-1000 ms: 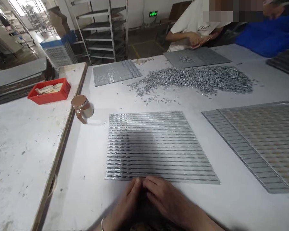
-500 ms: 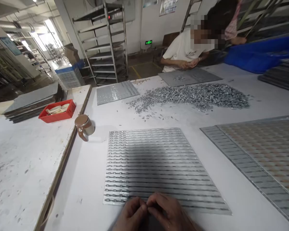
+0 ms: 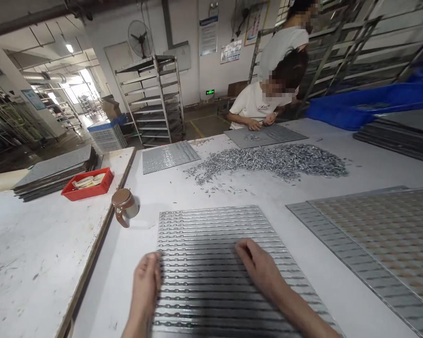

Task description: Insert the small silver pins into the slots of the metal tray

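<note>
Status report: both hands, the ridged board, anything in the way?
Left hand at left edge of ridged board, contact unclear. Right hand curled, over the board. Board flat on table. Mug stands apart, not in the way.

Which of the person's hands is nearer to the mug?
Left. The left hand is below the mug in view, beside the left edge of the ridged panel; the right hand is farther off, over that panel.
</note>
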The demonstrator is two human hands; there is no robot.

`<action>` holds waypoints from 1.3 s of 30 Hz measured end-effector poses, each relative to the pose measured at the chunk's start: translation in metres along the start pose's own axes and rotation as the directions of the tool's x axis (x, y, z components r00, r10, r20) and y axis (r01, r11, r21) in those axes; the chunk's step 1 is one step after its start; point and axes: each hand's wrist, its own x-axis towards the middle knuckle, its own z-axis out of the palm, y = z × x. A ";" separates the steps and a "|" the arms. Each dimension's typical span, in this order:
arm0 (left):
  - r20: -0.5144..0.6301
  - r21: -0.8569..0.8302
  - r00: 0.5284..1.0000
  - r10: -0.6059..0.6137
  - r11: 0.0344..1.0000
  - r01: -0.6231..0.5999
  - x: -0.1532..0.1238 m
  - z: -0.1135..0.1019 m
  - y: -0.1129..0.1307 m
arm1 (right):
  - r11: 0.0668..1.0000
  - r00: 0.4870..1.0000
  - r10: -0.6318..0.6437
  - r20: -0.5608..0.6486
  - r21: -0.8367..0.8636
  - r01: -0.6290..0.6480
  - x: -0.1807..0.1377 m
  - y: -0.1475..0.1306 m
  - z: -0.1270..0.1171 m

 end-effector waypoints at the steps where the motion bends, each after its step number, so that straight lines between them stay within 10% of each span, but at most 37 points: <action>1: -0.121 -0.043 0.990 0.069 0.996 -0.075 0.014 -0.007 0.009 | 1.000 0.999 0.013 -0.035 -0.019 -0.014 0.010 0.010 -0.001; 7: -0.291 -0.163 0.952 0.095 0.976 -0.147 0.047 -0.021 -0.006 | 0.998 0.998 0.040 -0.058 -0.042 -0.043 0.015 0.040 0.015; 18: -0.274 -0.080 0.944 0.184 0.974 -0.213 0.027 -0.011 -0.028 | 0.999 0.998 0.025 -0.063 -0.045 -0.028 0.005 0.040 0.016; 31: -0.279 -0.163 0.960 0.024 0.984 -0.072 -0.024 -0.011 -0.058 | 0.999 0.999 0.017 -0.036 -0.037 -0.019 -0.027 0.055 -0.011; 39: -0.147 -0.295 0.986 -0.084 0.955 0.037 0.009 0.001 -0.003 | 0.990 0.995 0.099 0.007 0.104 -0.099 0.018 0.033 -0.003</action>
